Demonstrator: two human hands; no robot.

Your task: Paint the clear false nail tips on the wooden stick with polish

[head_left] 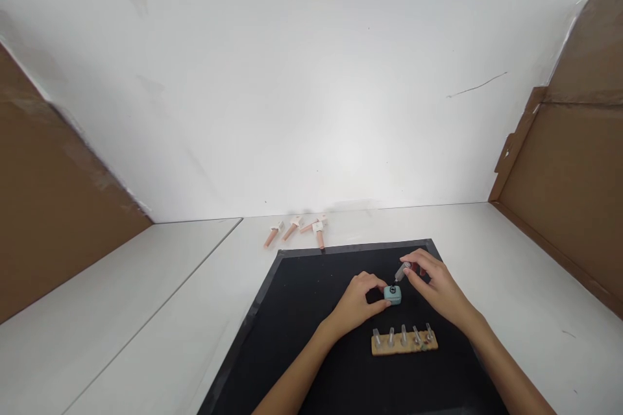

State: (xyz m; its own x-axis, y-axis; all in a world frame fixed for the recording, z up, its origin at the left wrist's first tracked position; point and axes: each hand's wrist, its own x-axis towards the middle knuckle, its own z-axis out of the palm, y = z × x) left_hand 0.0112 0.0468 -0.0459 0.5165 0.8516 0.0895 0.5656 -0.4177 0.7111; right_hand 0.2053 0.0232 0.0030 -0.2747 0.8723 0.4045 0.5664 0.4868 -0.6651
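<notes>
On the black mat, a small light-blue block (pixel 392 296) with a dark fitting on top is pinched from its left side by my left hand (pixel 359 301). My right hand (pixel 435 282) holds a small grey cylindrical tool (pixel 402 272) between thumb and fingers, tilted, with its thin tip at the block's dark top. Whether the tip touches the fitting is too small to tell. Nearer to me, a wooden strip (pixel 405 343) carries several clear upright pieces in a row.
Beyond the mat (pixel 311 279), several pink-handled pieces with white heads (pixel 292 228) lie on the white table (pixel 204 298). A white wall (pixel 311 91) rises behind, and brown cardboard panels (pixel 569 168) flank both sides.
</notes>
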